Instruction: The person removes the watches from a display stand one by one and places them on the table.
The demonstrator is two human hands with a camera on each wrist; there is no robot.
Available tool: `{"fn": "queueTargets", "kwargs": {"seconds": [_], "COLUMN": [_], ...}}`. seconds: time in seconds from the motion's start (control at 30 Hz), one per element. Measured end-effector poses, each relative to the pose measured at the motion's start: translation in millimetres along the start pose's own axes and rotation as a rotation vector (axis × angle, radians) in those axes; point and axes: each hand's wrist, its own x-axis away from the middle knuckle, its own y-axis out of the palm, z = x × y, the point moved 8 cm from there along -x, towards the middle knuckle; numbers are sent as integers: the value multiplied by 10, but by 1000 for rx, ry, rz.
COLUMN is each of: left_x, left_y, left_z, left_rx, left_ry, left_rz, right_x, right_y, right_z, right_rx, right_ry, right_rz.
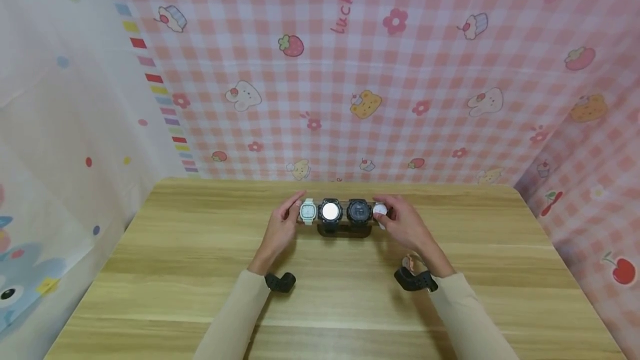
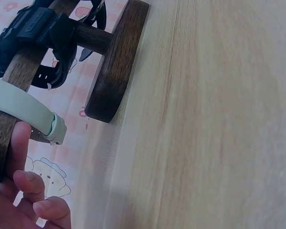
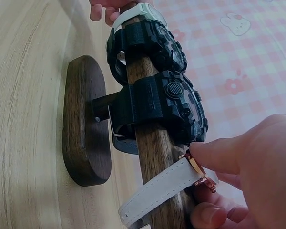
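A dark wooden watch stand carries a row of watches on its crossbar. My left hand holds the left end of that bar, beside a pale mint watch; one finger lies along the wood in the left wrist view. Two chunky black watches sit in the middle: one with a bright white face, the other with a dark face. At the right end, my right hand pinches the case of a watch with a white strap and rose-gold edge. Its strap drapes over the bar.
The stand rests toward the back of a light wooden table. Behind rises a pink checked cloth with cartoon prints, and a white dotted cloth hangs at the left. Black straps circle both wrists.
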Motion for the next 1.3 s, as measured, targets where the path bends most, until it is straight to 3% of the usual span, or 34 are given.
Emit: {"fn": "queueTargets", "kwargs": {"seconds": [0.53, 1.0, 1.3], "left_x": [5, 8, 0], "left_y": [9, 11, 7], "left_z": [-1, -4, -5], "left_rx": [38, 47, 49], "left_ry": [25, 18, 19], "left_rz": [-16, -8, -11], "right_x": [8, 26, 40], "right_y": [-5, -50, -101], "right_z": [41, 20, 85], "right_rx": [-17, 37, 43], "right_ry": [10, -10, 22], "right_rz": [26, 36, 34]}}
